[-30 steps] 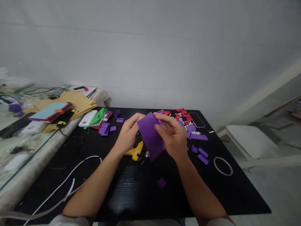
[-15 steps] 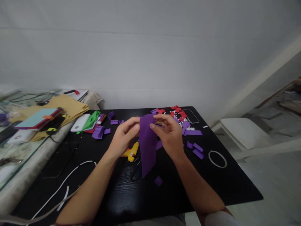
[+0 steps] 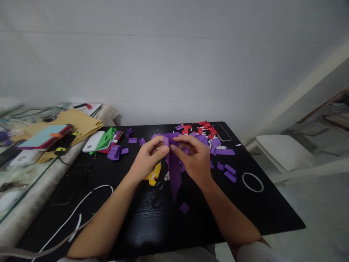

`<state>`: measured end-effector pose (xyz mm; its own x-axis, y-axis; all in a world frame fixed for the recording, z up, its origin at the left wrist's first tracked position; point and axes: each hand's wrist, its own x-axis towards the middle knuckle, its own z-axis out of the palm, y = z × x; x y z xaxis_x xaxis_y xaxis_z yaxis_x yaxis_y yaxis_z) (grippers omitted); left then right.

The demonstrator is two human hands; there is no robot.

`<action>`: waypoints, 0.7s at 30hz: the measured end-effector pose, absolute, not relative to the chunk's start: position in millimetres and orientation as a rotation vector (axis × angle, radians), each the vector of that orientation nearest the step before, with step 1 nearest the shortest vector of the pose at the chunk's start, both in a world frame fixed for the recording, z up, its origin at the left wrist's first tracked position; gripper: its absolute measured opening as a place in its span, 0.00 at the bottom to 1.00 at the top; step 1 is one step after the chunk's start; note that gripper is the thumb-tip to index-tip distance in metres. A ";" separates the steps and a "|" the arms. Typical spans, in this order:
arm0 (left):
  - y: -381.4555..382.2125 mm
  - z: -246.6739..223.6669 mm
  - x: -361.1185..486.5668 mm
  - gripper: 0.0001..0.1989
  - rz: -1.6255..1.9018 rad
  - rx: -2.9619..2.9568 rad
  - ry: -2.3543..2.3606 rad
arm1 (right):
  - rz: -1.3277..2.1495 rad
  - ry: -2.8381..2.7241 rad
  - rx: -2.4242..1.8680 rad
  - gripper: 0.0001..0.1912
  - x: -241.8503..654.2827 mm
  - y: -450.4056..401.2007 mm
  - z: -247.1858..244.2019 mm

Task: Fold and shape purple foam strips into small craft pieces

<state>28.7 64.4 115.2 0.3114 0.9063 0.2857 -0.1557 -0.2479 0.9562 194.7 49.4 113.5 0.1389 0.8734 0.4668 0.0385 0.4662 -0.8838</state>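
Observation:
A sheet of purple paper (image 3: 174,174) hangs between my hands above the black table, its top edge folded over. My left hand (image 3: 152,154) pinches the top left corner between thumb and fingers. With thumb and fingertips my right hand (image 3: 192,154) grips the same fold, close to the left thumb. Behind the wrists lies a yellow glue gun (image 3: 155,175), partly covered by my left hand. Dark-handled scissors (image 3: 160,189) rest beside it. A small purple square (image 3: 184,208) lies on the table below the hanging end.
Red paper pieces (image 3: 205,128) and purple cut pieces (image 3: 230,174) are scattered at the back right, near a white ring (image 3: 252,182). Green paper (image 3: 108,138) and a purple stack (image 3: 114,153) sit left. A white cable (image 3: 79,205) crosses the left side.
The purple paper was held broad and flat, facing me; now it is turned and folded at the top, showing narrower. My hands have come closer together.

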 end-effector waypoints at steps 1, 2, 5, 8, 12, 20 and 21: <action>64.0 116.6 29.8 0.21 1.190 1.455 0.722 | 0.737 -1.311 -0.915 0.08 194.5 47.8 114.0; 63.7 117.3 30.6 0.21 1.190 1.447 0.717 | 0.738 -1.323 -0.912 0.07 194.3 46.2 114.3; 64.0 115.3 30.5 0.18 1.216 1.414 0.731 | 0.785 -1.344 -0.887 0.06 193.6 41.9 114.9; 65.0 111.0 27.8 0.17 1.219 1.381 0.739 | 0.869 -1.327 -0.840 0.05 192.4 39.6 115.9; 64.7 110.9 25.9 0.15 1.211 1.367 0.759 | 0.977 -1.250 -0.785 0.06 190.9 38.7 119.3; 59.6 122.9 29.1 0.15 1.244 1.448 0.807 | 1.013 -1.226 -0.818 0.09 193.6 40.4 124.0; 59.5 123.0 29.1 0.14 1.255 1.462 0.803 | 1.004 -1.225 -0.823 0.08 193.8 40.8 124.1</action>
